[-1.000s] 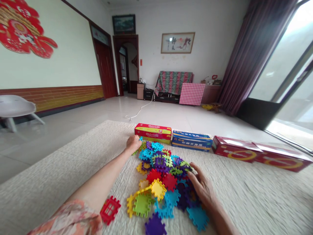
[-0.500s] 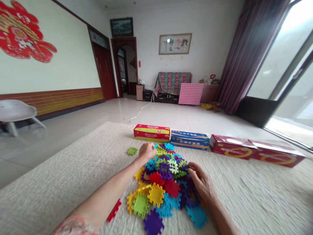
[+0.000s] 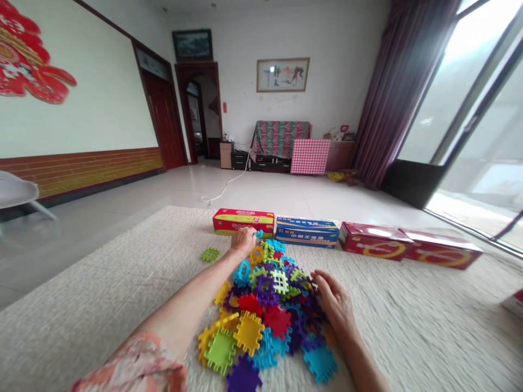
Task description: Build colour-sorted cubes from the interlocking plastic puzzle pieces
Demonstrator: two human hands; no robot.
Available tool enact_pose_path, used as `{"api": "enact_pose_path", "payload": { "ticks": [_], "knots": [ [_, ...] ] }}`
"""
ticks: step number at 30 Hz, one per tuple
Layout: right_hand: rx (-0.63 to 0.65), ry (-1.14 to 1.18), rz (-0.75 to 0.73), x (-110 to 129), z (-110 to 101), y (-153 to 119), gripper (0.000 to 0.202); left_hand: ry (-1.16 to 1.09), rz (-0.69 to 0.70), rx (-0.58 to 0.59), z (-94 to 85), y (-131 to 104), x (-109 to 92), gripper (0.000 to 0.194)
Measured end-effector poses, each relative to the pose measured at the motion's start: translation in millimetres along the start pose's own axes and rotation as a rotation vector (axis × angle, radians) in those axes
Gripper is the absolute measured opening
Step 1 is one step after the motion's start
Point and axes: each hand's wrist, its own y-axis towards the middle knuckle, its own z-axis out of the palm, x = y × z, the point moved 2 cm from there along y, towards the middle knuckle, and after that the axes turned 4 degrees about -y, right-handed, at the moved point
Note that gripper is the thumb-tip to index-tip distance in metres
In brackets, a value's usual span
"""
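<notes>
A heap of plastic interlocking tiles [image 3: 249, 332] in yellow, green, red, blue and purple lies on the pale quilted mat [image 3: 134, 272]. Some tiles are solid squares, others have cut-out frames. My left hand [image 3: 242, 242] is closed on a small light-blue tile [image 3: 258, 234], held just beyond the heap's far end, in front of the red and yellow box [image 3: 224, 221]. My right hand [image 3: 337, 305] rests against the heap's right side, by dark purple tiles [image 3: 308, 326]. Its thumb and fingers are bent close together; what lies between them is hidden.
A blue box [image 3: 308, 237] and two dark red boxes [image 3: 371, 246] continue the row beyond the heap. One green tile [image 3: 210, 254] lies apart on the left. Part of another red box [image 3: 515, 302] shows at far right, and a white chair [image 3: 18, 190] at far left.
My left hand has lifted the light-blue tile up and away from the heap, toward the red and yellow box. My right hand stays beside the heap. The view has turned slightly right.
</notes>
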Motion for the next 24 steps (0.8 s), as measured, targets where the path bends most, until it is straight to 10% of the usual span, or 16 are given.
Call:
{"api": "enact_pose_path", "payload": {
  "ticks": [7, 24],
  "knots": [
    [-0.013, 0.05, -0.002, 0, 1, -1, 0.047, -0.009, -0.018, 0.063, 25.3, 5, -2, 0.028],
    [0.02, 0.051, -0.012, 0, -1, -1, 0.047, -0.022, 0.024, 0.142, 18.5, -25, -36, 0.029]
  ]
}}
